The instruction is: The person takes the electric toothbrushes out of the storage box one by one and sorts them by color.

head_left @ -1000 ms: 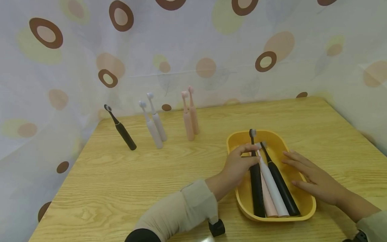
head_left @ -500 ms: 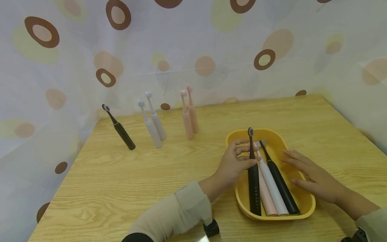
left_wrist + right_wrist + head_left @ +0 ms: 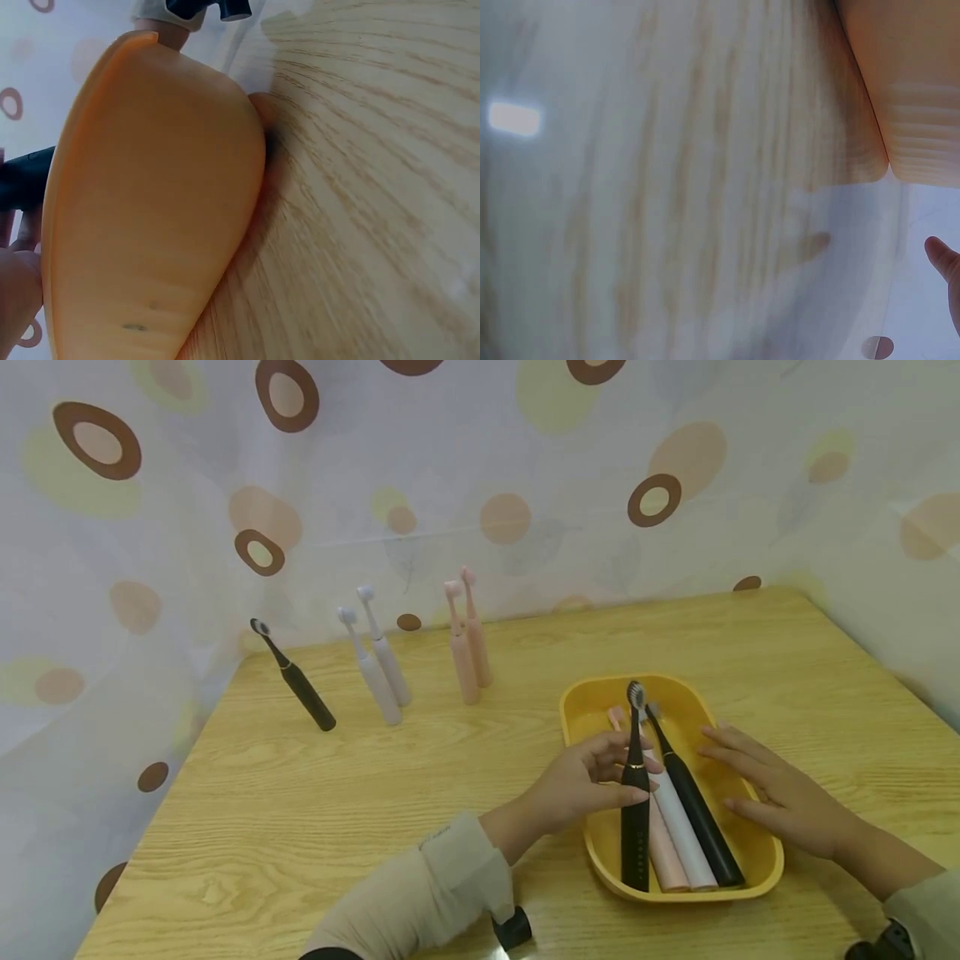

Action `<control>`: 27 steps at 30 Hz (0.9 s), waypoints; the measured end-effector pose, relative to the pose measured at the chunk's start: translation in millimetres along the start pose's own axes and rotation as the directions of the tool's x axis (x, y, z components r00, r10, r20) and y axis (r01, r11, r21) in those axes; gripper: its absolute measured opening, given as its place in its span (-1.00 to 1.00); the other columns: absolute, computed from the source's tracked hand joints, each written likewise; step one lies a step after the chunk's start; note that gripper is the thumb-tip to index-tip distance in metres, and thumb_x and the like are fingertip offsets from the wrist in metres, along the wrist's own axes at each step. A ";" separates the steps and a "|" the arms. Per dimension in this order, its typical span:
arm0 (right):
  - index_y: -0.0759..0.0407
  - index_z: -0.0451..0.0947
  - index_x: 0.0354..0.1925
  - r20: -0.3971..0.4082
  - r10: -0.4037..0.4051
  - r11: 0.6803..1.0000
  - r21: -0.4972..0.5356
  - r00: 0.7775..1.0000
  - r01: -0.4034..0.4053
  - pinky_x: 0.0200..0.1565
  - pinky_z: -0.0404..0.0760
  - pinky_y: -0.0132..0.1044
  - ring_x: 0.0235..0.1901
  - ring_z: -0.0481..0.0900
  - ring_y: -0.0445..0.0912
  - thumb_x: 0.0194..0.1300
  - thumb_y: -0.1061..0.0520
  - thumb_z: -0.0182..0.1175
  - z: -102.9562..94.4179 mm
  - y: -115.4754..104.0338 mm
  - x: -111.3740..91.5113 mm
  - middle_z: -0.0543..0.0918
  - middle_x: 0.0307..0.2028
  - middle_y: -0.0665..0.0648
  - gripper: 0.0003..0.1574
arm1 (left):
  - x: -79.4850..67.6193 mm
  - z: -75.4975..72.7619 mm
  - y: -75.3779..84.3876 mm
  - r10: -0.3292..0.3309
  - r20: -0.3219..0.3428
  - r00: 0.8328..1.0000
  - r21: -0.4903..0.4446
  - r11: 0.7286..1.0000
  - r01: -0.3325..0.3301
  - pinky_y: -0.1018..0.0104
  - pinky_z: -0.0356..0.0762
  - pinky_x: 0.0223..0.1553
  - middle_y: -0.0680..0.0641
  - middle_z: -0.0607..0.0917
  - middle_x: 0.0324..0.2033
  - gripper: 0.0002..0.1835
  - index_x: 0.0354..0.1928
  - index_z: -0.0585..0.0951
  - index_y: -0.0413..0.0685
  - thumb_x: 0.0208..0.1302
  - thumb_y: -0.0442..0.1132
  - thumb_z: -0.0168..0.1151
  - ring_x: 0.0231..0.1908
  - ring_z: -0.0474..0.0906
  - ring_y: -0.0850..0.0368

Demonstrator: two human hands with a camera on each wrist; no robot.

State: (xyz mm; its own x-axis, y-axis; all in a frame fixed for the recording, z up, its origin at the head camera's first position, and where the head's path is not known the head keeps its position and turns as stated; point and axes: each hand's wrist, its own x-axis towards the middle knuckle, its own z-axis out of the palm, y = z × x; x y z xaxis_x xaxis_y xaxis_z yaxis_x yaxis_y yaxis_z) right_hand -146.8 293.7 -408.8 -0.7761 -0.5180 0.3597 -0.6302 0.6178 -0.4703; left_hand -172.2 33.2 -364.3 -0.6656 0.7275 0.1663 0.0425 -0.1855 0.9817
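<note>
In the head view my left hand [image 3: 581, 783] pinches a black electric toothbrush [image 3: 636, 835] by the upper part of its handle, bristle head up, over the left side of a yellow tray [image 3: 592, 860]. Beside it in the tray lie a pink toothbrush [image 3: 670, 860], a white toothbrush [image 3: 686, 831] and another black toothbrush [image 3: 705, 818]. My right hand [image 3: 783, 793] has its fingers extended at the tray's right rim. The left wrist view shows the tray's outer wall [image 3: 157, 187], with the held toothbrush's dark handle [image 3: 26, 180] beyond its rim.
At the back left of the wooden table [image 3: 360, 802] stand a black toothbrush [image 3: 307, 695], two white toothbrushes [image 3: 381, 689] and two pink toothbrushes [image 3: 465, 664]. A patterned cloth [image 3: 420, 460] hangs behind the table.
My left hand has moved its grip down the black toothbrush toward the handle and turned the brush, raising its head end. The pink brush head now shows. My right hand stays in place.
</note>
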 end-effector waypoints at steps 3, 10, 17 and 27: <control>0.26 0.25 0.13 0.001 0.005 1.000 0.005 1.000 -0.005 0.10 -0.21 -0.56 0.26 -0.21 -0.14 0.03 0.30 0.15 -0.1 -0.4 0.1 0.08 0.25 0.10 -0.35 | -4.3 2.6 8.6 -0.007 0.043 0.999 0.109 0.994 0.003 0.39 0.46 -0.19 -0.39 0.47 -0.11 -0.56 0.02 0.32 -0.42 0.02 -0.63 0.07 -0.22 0.51 0.20; 0.24 0.25 0.14 0.001 0.038 0.999 0.022 0.999 -0.038 0.16 -0.20 -0.39 0.26 -0.21 -0.13 0.04 0.28 0.14 0.1 -0.8 -0.9 0.07 0.26 0.07 -0.36 | -4.3 3.2 4.1 -0.051 0.124 0.991 0.344 0.939 0.005 0.50 0.47 -0.28 -0.22 0.51 -0.14 -0.50 0.09 0.30 -0.30 0.04 -0.53 0.12 -0.22 0.48 0.30; 0.23 0.22 0.16 0.008 0.038 0.999 0.030 0.999 -0.038 0.16 -0.20 -0.36 0.26 -0.23 -0.14 0.05 0.29 0.13 0.3 0.1 -1.1 0.05 0.26 0.07 -0.34 | -0.6 -0.1 -11.1 -0.025 0.041 0.999 0.399 0.917 0.006 0.53 0.46 -0.29 -0.10 0.55 -0.24 -0.46 0.12 0.33 -0.15 0.04 -0.44 0.19 -0.28 0.47 0.34; 0.23 0.21 0.16 0.016 0.036 0.997 0.063 0.999 -0.037 0.19 -0.18 -0.04 0.26 -0.25 -0.10 0.06 0.30 0.11 2.1 1.1 -2.0 0.05 0.26 0.14 -0.34 | -1.8 -5.8 -2.4 0.055 -0.122 0.991 0.209 0.978 -0.028 0.42 0.48 -0.25 -0.15 0.56 -0.15 -0.51 0.07 0.33 -0.17 0.05 -0.46 0.16 -0.29 0.49 0.26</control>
State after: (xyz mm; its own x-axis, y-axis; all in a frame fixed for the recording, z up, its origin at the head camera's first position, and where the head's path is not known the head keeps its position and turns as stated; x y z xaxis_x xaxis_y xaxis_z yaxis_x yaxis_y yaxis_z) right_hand -145.8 294.2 -411.7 -0.7981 -0.5047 0.3293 -0.5982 0.5980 -0.5334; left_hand -175.4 28.4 -367.5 -0.7480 0.6305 0.2073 0.2160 -0.0641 0.9743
